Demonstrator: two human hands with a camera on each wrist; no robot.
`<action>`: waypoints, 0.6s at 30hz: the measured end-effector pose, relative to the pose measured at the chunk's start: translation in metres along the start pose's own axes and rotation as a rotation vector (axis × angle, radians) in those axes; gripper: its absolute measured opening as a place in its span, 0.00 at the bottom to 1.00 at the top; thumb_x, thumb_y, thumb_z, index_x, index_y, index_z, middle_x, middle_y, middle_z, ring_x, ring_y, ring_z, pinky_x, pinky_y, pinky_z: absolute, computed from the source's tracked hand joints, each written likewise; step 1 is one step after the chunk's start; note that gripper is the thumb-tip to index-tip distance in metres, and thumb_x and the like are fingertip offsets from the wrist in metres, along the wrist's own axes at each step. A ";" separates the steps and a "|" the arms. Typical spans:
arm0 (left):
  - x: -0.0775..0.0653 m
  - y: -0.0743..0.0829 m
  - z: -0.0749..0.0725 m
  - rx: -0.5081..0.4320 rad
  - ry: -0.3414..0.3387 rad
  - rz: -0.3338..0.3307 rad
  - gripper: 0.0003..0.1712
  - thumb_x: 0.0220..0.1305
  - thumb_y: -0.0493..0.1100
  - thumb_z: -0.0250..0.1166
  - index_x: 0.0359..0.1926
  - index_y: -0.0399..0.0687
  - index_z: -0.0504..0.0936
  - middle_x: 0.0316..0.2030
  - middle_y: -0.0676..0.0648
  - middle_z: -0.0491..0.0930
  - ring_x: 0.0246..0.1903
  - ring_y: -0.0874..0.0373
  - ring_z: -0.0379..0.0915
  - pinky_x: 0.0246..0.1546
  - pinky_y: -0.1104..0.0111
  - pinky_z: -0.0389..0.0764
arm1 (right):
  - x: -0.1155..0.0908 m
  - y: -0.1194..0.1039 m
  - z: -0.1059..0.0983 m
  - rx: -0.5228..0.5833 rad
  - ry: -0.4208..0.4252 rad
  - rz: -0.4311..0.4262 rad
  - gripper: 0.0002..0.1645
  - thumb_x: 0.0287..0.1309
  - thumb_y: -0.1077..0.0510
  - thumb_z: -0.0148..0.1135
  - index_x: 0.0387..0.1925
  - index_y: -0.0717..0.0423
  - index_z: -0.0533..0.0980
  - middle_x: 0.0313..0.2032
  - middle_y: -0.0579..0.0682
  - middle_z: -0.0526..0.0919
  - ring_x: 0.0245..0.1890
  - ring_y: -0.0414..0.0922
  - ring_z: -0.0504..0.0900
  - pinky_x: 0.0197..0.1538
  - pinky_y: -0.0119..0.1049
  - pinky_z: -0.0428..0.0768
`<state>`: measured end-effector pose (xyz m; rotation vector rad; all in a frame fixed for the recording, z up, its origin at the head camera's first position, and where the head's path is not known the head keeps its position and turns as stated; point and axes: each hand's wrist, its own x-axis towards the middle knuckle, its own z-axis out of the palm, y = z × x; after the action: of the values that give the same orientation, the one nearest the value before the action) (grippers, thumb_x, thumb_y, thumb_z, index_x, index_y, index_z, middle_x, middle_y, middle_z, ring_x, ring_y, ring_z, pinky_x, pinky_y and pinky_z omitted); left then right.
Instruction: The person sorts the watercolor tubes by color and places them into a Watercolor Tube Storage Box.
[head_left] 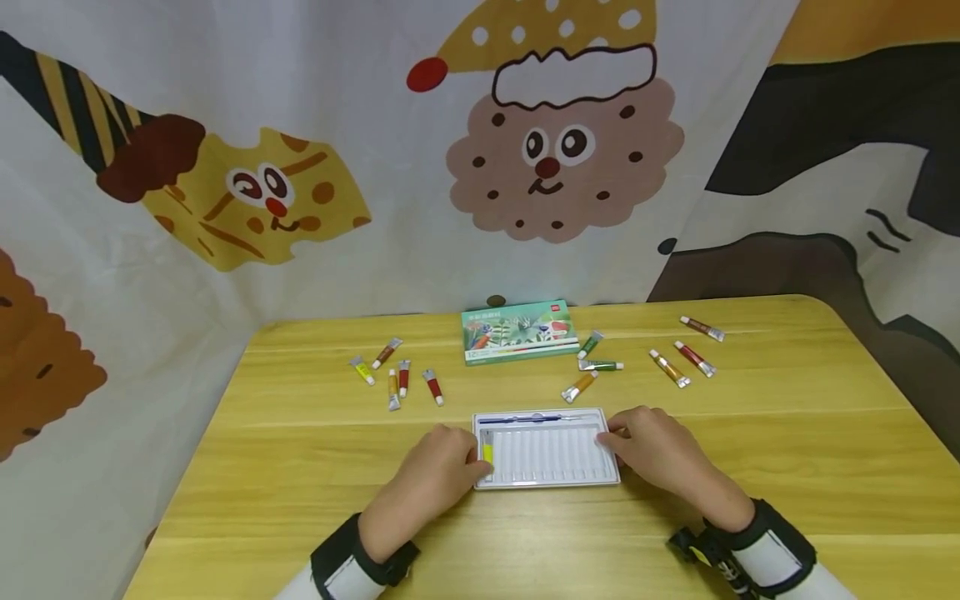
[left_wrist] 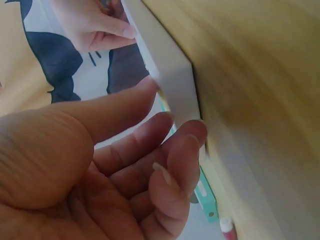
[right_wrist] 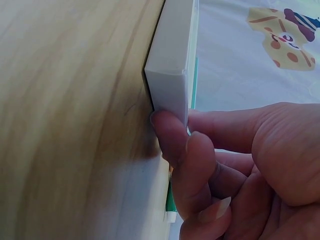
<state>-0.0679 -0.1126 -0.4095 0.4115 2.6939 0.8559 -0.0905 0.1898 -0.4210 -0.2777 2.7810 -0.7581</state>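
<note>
A white plastic paint tray point(head_left: 555, 457) with narrow slots lies flat on the table. One yellow paint tube point(head_left: 487, 452) sits in its leftmost slot, and a thin blue paintbrush point(head_left: 517, 420) lies along its far side. My left hand point(head_left: 444, 463) grips the tray's left edge, thumb over the rim by the yellow tube and bent fingers against the side wall. At the right edge, my right hand point(head_left: 660, 446) pinches the tray between thumb on top and index finger on the side wall point(right_wrist: 167, 92). The left wrist view shows the tray's outer wall point(left_wrist: 175, 80) close to my fingertips.
Behind the tray stands a green paint box point(head_left: 520, 333). Several loose paint tubes lie left of it, among them a dark red tube point(head_left: 433, 387). More lie rightward, including a green tube point(head_left: 600, 365) and a red tube point(head_left: 695, 358). A printed cloth point(head_left: 375, 275) hangs behind the table.
</note>
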 end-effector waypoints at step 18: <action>0.009 -0.005 -0.001 -0.052 -0.028 -0.047 0.18 0.68 0.41 0.73 0.22 0.48 0.78 0.18 0.52 0.69 0.21 0.58 0.67 0.23 0.69 0.64 | 0.001 -0.001 -0.001 0.007 -0.007 0.007 0.12 0.67 0.59 0.70 0.44 0.65 0.87 0.35 0.51 0.87 0.26 0.42 0.73 0.28 0.36 0.66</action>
<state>-0.0778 -0.1135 -0.4133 0.3441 2.6391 0.8982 -0.0916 0.1892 -0.4203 -0.2691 2.7711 -0.7635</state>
